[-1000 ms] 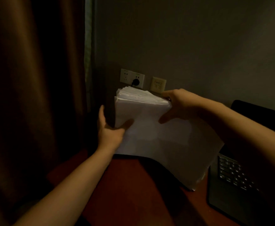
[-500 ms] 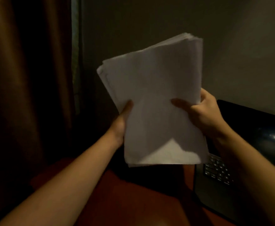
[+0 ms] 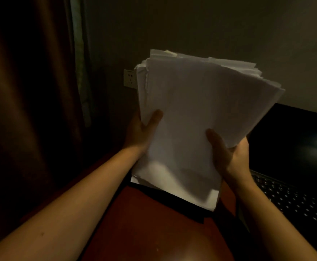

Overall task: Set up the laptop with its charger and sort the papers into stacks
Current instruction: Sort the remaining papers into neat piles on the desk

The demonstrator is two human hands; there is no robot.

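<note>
A thick stack of white papers [image 3: 191, 110] stands nearly upright above the reddish desk [image 3: 144, 232], its top edges uneven. My left hand [image 3: 142, 130] grips its left edge, thumb on the front sheet. My right hand [image 3: 227, 153] grips the right edge lower down, thumb across the front. An open black laptop [image 3: 293, 147] sits at the right, its dark screen behind my right hand and its keyboard [image 3: 289, 200] below. No charger shows; the papers hide the wall behind them.
A white wall socket [image 3: 129, 78] peeks out left of the papers on the grey wall. A brown curtain [image 3: 27, 91] hangs along the left side. The room is dim.
The stack went from lying tilted over the desk to upright in both hands, then sank slightly and tilted right. My right hand moved from the top edge to the right edge.
</note>
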